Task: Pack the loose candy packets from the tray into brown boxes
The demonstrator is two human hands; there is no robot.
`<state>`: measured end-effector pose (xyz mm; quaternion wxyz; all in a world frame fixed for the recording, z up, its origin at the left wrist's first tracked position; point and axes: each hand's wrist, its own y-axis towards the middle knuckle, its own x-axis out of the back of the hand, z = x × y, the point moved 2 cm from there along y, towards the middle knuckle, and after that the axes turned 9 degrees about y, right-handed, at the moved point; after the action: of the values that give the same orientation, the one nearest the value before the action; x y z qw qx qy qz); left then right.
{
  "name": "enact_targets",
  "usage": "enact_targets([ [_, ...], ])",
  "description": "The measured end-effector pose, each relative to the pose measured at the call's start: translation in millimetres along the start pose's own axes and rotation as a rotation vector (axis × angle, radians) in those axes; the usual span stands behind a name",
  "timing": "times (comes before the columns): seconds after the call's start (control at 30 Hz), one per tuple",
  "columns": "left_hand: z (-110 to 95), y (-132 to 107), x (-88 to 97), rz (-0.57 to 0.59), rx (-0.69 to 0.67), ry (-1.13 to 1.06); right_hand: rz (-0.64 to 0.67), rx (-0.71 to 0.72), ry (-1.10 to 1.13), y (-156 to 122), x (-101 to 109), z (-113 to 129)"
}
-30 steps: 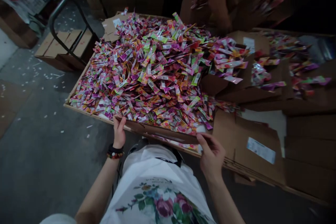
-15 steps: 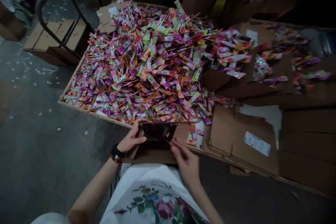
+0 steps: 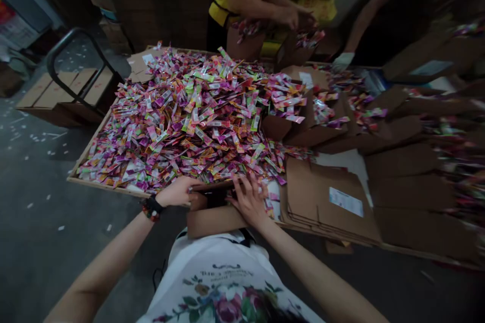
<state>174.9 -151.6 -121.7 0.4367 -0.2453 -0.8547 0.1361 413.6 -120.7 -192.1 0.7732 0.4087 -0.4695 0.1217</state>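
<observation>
Cardboard carton (image 3: 212,223) stands at the near edge of the sachet heap (image 3: 189,116), left hand (image 3: 176,192) and right hand (image 3: 248,201) lying open against it, gripping nothing.

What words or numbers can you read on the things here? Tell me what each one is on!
White label on the flattened cardboard box: too small to read.
Printed fronts of the colourful sachets: too small to read.
Lettering on the white T-shirt: upside down and too blurred to read.
No text can be quoted.
</observation>
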Motion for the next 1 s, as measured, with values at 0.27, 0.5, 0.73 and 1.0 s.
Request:
enact_targets([
  [0.27,-54,11,-65.9,-0.084,0.044,0.645,0.447,0.28,0.328,-15,20,-9],
  [0.5,-31,19,-95.7,-0.183,-0.146,0.686,0.79,0.192,0.424,-27,3,-11],
  [0.73,-40,24,-79.6,0.043,0.116,0.658,0.57,-0.26,1.015,2,-16,-12],
  [1.0,-35,12,-78.2,-0.106,0.163,0.619,-0.08,-1.027,0.881,29,-52,-321],
])
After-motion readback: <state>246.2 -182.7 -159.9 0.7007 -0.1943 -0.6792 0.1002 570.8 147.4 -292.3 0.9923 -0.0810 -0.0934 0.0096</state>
